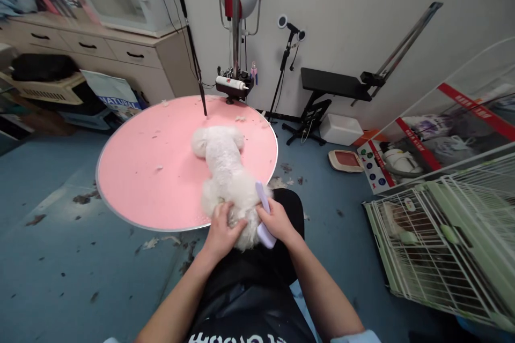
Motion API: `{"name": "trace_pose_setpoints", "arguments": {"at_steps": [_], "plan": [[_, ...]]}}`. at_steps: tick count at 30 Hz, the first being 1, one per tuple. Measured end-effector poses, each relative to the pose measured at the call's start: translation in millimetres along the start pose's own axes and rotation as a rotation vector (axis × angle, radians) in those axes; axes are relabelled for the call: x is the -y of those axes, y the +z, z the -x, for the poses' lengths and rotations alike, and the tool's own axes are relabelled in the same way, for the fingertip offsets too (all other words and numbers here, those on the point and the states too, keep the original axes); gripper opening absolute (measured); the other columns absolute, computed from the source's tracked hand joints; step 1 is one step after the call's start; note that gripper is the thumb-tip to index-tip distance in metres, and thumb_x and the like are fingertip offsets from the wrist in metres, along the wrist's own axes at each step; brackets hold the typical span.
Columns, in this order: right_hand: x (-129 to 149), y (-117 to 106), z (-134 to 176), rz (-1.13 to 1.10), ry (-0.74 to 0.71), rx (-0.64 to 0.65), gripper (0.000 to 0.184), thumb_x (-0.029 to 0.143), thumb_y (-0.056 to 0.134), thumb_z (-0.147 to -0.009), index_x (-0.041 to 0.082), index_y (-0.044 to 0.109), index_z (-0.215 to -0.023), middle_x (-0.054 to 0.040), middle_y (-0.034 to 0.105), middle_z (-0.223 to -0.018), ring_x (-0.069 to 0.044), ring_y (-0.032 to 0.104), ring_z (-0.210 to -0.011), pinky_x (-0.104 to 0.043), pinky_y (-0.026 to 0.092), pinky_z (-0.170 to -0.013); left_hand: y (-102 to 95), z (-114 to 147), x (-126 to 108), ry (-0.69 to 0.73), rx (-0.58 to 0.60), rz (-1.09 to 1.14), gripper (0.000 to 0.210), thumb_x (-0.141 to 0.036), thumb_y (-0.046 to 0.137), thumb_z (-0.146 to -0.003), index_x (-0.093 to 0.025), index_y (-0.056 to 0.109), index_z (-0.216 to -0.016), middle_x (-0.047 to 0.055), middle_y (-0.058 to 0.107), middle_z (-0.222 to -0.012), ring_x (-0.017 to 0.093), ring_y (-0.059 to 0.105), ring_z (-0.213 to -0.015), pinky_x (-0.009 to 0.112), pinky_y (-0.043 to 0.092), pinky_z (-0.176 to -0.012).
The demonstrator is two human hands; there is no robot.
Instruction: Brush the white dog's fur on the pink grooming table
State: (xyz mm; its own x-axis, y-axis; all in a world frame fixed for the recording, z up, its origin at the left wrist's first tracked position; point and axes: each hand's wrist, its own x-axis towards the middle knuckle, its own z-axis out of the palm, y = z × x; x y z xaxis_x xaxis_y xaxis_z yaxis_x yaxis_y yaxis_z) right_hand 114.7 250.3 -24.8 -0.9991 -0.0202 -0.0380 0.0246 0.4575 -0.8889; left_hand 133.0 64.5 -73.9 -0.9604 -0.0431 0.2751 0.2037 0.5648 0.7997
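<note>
A white fluffy dog [227, 166] lies on the round pink grooming table [153, 171], its head toward the far side and its hindquarters at the near edge, by my lap. The coat along its back is short, and the hind end is fuller. My left hand [221, 231] holds the fur of the hindquarters, with the thumb and fingers curled around it. In my right hand [277, 221] is a light purple pet brush [266, 237], gripped by the middle. Its broad head points down beside the long fur, and its bristles are hidden.
A black arm [201, 91] and a post with a tool holder [235, 86] stand at the table's far edge. Tufts of hair lie on the table and the blue floor. Wire cages [426, 246] stand at right, drawers [88, 45] at back left.
</note>
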Motion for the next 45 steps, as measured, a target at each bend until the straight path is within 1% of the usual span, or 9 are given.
{"name": "trace_pose_setpoints", "arguments": {"at_steps": [3, 14, 17, 21, 26, 33, 38, 42, 45], "plan": [[-13, 24, 5, -0.018, 0.027, -0.016, 0.019, 0.035, 0.049, -0.081, 0.02, 0.059, -0.075, 0.0014, 0.06, -0.061, -0.017, 0.057, -0.058, -0.026, 0.045, -0.056, -14.3, 4, 0, -0.053, -0.201, 0.077, 0.022, -0.034, 0.05, -0.088, -0.018, 0.063, -0.096, 0.009, 0.063, -0.101, 0.023, 0.059, -0.1, 0.037, 0.05, -0.085], [-80, 56, 74, -0.449, 0.355, -0.002, 0.021, 0.043, 0.052, -0.078, 0.025, 0.062, -0.074, -0.0039, 0.067, -0.06, -0.023, 0.064, -0.055, -0.036, 0.05, -0.052, 24.5, 25, 1, -0.18, -0.125, 0.176, 0.031, -0.038, 0.058, -0.083, -0.016, 0.063, -0.103, 0.009, 0.059, -0.101, 0.023, 0.059, -0.1, 0.038, 0.049, -0.091], [-88, 43, 107, -0.467, 0.388, 0.163, 0.009, 0.027, 0.064, -0.063, 0.028, 0.066, -0.071, -0.0055, 0.069, -0.064, -0.025, 0.064, -0.055, -0.035, 0.049, -0.048, 30.5, 28, 2, -0.241, -0.137, 0.168, 0.033, -0.038, 0.047, -0.089, -0.015, 0.06, -0.11, 0.011, 0.06, -0.105, 0.023, 0.059, -0.104, 0.039, 0.048, -0.093], [-69, -8, 114, -0.397, 0.324, 0.404, 0.039, 0.011, 0.064, -0.056, 0.028, 0.069, -0.09, -0.0051, 0.071, -0.082, -0.025, 0.066, -0.071, -0.035, 0.051, -0.061, 34.9, 24, -1, -0.222, -0.139, 0.165, 0.032, -0.036, 0.042, -0.091, -0.015, 0.06, -0.108, 0.011, 0.062, -0.104, 0.023, 0.059, -0.102, 0.039, 0.048, -0.091], [-17, -48, 71, -0.263, 0.121, 0.055, 0.03, 0.031, 0.068, -0.063, 0.022, 0.061, -0.091, -0.0029, 0.065, -0.081, -0.023, 0.062, -0.074, -0.034, 0.05, -0.067, 36.7, 15, -7, -0.091, -0.063, 0.208, 0.027, -0.036, 0.06, -0.081, -0.017, 0.063, -0.099, 0.008, 0.066, -0.097, 0.023, 0.062, -0.094, 0.038, 0.049, -0.088], [21, -29, 20, 0.12, -0.076, -0.457, 0.028, 0.038, 0.062, -0.074, 0.019, 0.057, -0.093, -0.0054, 0.063, -0.088, -0.022, 0.059, -0.081, -0.035, 0.047, -0.076, 37.2, 13, -2, -0.102, 0.032, 0.157, 0.04, -0.038, 0.067, -0.073, -0.014, 0.06, -0.105, 0.007, 0.069, -0.092, 0.02, 0.064, -0.078, 0.035, 0.054, -0.075], [19, -30, 28, 0.161, -0.115, -0.087, 0.025, 0.033, 0.063, -0.074, 0.019, 0.058, -0.094, -0.0028, 0.064, -0.083, -0.019, 0.06, -0.075, -0.03, 0.047, -0.069, 41.7, 13, 0, -0.052, 0.035, 0.123, 0.043, -0.038, 0.068, -0.073, -0.015, 0.058, -0.109, 0.009, 0.07, -0.101, 0.023, 0.067, -0.089, 0.036, 0.054, -0.08], [17, -29, 36, 0.242, -0.055, -0.455, 0.027, 0.036, 0.06, -0.077, 0.018, 0.056, -0.097, -0.0068, 0.063, -0.091, -0.022, 0.06, -0.084, -0.033, 0.046, -0.075, 46.9, 13, 2, -0.004, 0.014, 0.046, 0.039, -0.036, 0.068, -0.074, -0.015, 0.06, -0.107, 0.011, 0.07, -0.102, 0.025, 0.067, -0.092, 0.038, 0.054, -0.083], [19, -29, 38, 0.224, -0.068, -0.241, 0.022, 0.034, 0.06, -0.076, 0.019, 0.056, -0.092, -0.0032, 0.064, -0.084, -0.019, 0.06, -0.075, -0.029, 0.046, -0.069, 49.6, 13, 3, 0.039, 0.005, 0.031, 0.042, -0.037, 0.067, -0.075, -0.014, 0.059, -0.109, 0.012, 0.07, -0.102, 0.026, 0.068, -0.091, 0.038, 0.055, -0.081]]}}
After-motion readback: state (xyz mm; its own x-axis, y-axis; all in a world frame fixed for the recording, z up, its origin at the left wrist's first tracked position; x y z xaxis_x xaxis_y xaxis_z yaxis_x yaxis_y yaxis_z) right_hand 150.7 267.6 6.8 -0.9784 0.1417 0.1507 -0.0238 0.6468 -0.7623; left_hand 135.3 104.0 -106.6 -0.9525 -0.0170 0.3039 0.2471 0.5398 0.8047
